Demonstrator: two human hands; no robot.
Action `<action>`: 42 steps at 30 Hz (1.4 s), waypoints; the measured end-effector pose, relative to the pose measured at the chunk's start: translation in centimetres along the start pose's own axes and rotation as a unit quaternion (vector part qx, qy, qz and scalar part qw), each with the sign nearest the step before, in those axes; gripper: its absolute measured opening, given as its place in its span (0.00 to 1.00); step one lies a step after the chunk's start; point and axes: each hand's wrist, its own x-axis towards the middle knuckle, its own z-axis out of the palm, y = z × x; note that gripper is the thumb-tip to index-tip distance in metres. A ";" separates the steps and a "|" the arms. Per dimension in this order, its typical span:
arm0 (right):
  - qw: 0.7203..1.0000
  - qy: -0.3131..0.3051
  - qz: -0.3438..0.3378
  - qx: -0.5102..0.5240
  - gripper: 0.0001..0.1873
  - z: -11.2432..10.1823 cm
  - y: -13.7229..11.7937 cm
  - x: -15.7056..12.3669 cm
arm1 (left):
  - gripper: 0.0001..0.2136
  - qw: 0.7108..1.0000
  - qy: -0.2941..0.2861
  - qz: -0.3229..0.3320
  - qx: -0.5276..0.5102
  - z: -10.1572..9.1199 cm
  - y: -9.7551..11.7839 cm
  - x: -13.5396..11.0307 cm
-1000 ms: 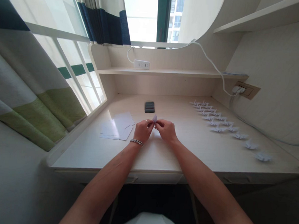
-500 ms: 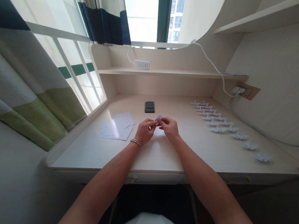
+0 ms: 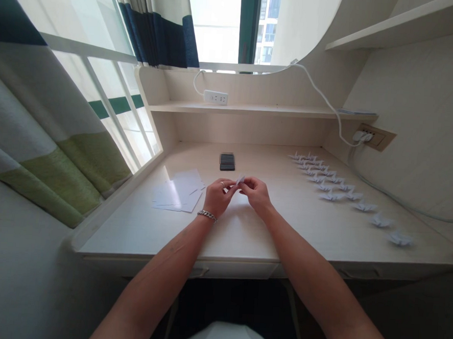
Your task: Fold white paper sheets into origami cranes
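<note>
Folded paper [image 3: 241, 179], small, white and pointed, is in both hands in the head view, over the middle of the counter [image 3: 284, 237], well in from its front edge. The fingers of the left hand [image 3: 217, 197] pinch it from the left and those of the right hand [image 3: 258, 195] pinch it from the right; the exact folds are too small to tell. The left hand wears a ring [image 3: 222, 185], with a chain bracelet [image 3: 207, 216] around the wrist. Loose white sheets [image 3: 183, 185] overlap toward the counter's left edge, just beside the left hand. A dark flat case [image 3: 227, 162] lies beyond the hands, nearer the back edge. Paper cranes [image 3: 332, 196] stand along the right side, running from near the back right corner toward the front right corner. Above the back edge, a shelf [image 3: 253, 111] carries a white power strip [image 3: 215, 97]
</note>
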 end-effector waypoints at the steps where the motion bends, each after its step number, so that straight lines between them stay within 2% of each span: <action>1: 1.000 -0.001 -0.001 -0.003 0.18 0.0 0.0 0.0 | 0.06 1.000 0.004 0.000 -0.002 0.0 0.0 0.0; 5: 1.000 0.000 -0.008 -0.021 0.17 0.1 0.0 -0.1 | 0.05 1.000 0.014 -0.007 -0.006 0.0 0.3 -0.1; 20: 0.994 -0.011 -0.044 -0.098 0.14 0.0 0.4 -0.1 | 0.07 0.996 -0.021 -0.083 0.011 -0.1 0.4 0.1; 29: 0.991 -0.025 -0.048 -0.120 0.12 0.0 0.6 0.0 | 0.07 0.990 -0.020 -0.122 -0.071 0.4 -1.0 0.3; 35: 0.992 -0.029 -0.035 -0.119 0.13 0.0 0.4 -0.2 | 0.13 0.978 -0.008 -0.154 -0.137 0.8 -2.1 0.4; 42: 0.994 -0.017 -0.019 -0.109 0.15 -0.1 0.5 -0.1 | 0.08 0.970 -0.050 -0.176 -0.160 0.8 -2.1 0.4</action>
